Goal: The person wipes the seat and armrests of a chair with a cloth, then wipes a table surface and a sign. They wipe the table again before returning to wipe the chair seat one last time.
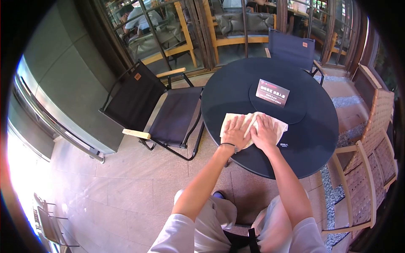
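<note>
A cream cloth (229, 120) lies spread on the near part of a round black table (228, 84). My left hand (236, 132) presses flat on the cloth's left half, fingers spread, with a dark band at the wrist. Beside it, my right hand (265, 131) rests flat on the right half, its fingers also apart. The two hands are close together, thumbs near each other. Just beyond the cloth, a sign (273, 92) with printed writing sits near the table's middle.
A black folding chair (175, 109) stands left of the table, another chair (291, 48) behind it. Woven chairs (371, 168) are at the right. Glass doors (168, 38) line the back, with people seated behind them.
</note>
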Action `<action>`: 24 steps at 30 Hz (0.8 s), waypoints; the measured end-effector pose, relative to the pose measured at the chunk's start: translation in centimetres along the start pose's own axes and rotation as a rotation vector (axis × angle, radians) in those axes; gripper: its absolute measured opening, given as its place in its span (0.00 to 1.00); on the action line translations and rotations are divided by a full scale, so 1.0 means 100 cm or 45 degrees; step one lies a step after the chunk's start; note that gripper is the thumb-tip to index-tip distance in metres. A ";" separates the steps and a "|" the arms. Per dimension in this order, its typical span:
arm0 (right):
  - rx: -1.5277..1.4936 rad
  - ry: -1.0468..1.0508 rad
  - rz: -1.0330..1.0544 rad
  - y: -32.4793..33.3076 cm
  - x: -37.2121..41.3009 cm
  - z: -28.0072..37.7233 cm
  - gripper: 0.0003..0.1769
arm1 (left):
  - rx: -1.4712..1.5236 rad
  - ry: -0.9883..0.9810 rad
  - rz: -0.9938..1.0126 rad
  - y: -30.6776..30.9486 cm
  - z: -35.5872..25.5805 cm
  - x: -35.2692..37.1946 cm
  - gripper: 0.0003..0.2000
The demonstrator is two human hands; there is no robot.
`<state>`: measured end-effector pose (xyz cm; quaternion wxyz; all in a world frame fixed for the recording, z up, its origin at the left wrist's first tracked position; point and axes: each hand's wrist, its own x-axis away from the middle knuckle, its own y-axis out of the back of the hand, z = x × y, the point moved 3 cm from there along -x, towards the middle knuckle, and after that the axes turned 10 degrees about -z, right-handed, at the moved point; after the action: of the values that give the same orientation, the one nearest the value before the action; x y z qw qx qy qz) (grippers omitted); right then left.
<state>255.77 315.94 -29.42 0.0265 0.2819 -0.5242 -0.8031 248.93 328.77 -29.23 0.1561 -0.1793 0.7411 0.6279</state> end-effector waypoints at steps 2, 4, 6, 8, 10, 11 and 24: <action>-0.022 0.045 -0.005 -0.007 -0.001 0.011 0.34 | -0.047 0.042 0.048 0.003 0.015 0.002 0.31; -0.053 0.110 0.003 -0.013 -0.003 0.018 0.34 | -0.118 0.067 0.092 0.008 0.026 0.004 0.32; -0.114 0.194 -0.010 -0.016 -0.004 0.024 0.34 | -0.084 0.107 0.124 0.015 0.030 0.006 0.33; -0.136 0.290 -0.135 -0.017 -0.005 0.025 0.33 | -0.071 0.095 0.078 0.016 0.031 0.009 0.33; -0.149 0.352 -0.178 -0.020 -0.006 0.021 0.32 | -0.116 0.080 0.060 0.014 0.028 0.009 0.33; -0.177 0.365 -0.189 -0.019 -0.007 0.018 0.31 | -0.137 0.070 0.052 0.014 0.025 0.008 0.33; -0.265 0.279 -0.237 0.007 -0.003 -0.042 0.29 | -0.215 0.138 0.145 -0.013 -0.024 -0.023 0.34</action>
<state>257.87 312.27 -29.87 0.0381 0.4106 -0.4040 -0.8165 251.54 326.39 -28.94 0.0642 -0.1830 0.7018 0.6854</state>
